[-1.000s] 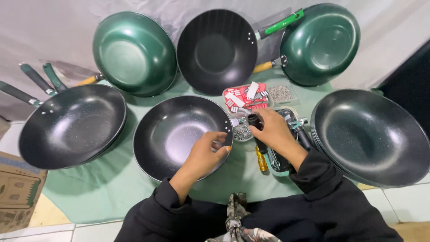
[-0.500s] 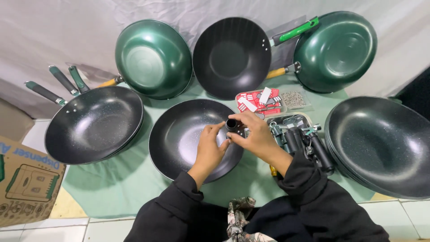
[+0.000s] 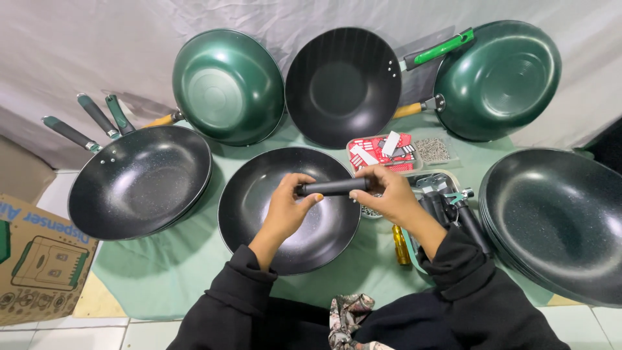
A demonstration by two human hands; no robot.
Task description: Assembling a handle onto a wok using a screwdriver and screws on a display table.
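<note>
A black pan handle [image 3: 332, 188] lies level between both my hands, above a handleless black wok [image 3: 288, 207] on the green cloth. My left hand [image 3: 287, 210] pinches the handle's left end with its fingertips. My right hand [image 3: 387, 196] grips the right end. Just right of my right hand, a tray [image 3: 447, 198] holds several more black handles. A yellow-handled screwdriver [image 3: 401, 244] lies on the cloth under my right forearm.
Green woks [image 3: 227, 87] [image 3: 497, 79] and a black wok [image 3: 342, 84] lean on the white backdrop. Stacked black pans sit at left [image 3: 139, 181] and right [image 3: 560, 223]. Small boxes of red packets [image 3: 382, 152] and screws [image 3: 433, 150] lie behind the tray. A cardboard box [image 3: 39, 259] stands at left.
My right hand lifted a black handle from the tray and brought it left over the middle wok. My left hand rose and took its other end; it now lies level.
</note>
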